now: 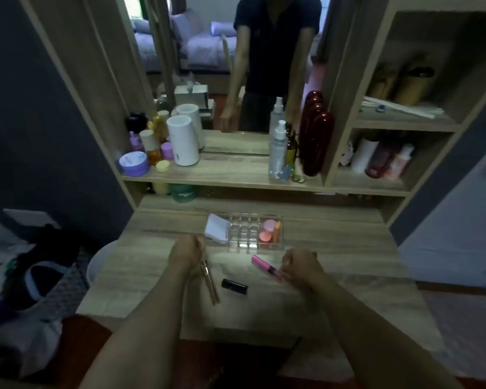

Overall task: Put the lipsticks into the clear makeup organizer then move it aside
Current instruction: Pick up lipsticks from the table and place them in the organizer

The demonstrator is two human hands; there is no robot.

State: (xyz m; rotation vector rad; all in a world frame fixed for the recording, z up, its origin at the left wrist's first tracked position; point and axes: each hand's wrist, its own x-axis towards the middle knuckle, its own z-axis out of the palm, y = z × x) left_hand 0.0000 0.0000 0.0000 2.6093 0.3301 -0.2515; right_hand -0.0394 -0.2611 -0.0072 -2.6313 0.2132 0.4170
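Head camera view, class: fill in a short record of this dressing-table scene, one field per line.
Left hand: closed on slim gold lipstick tube
Right hand: gripping pink lipstick tube
Short black lipstick tube: lying on wooden tabletop, untouched
Clear plastic makeup organizer: middle slots empty, pink items in right section

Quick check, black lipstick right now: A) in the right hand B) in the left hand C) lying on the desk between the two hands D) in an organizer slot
C: the black lipstick lies untouched on the desk, with the left hand at the gold tube and the right hand at the pink lip gloss; the clear makeup organizer has empty slots.
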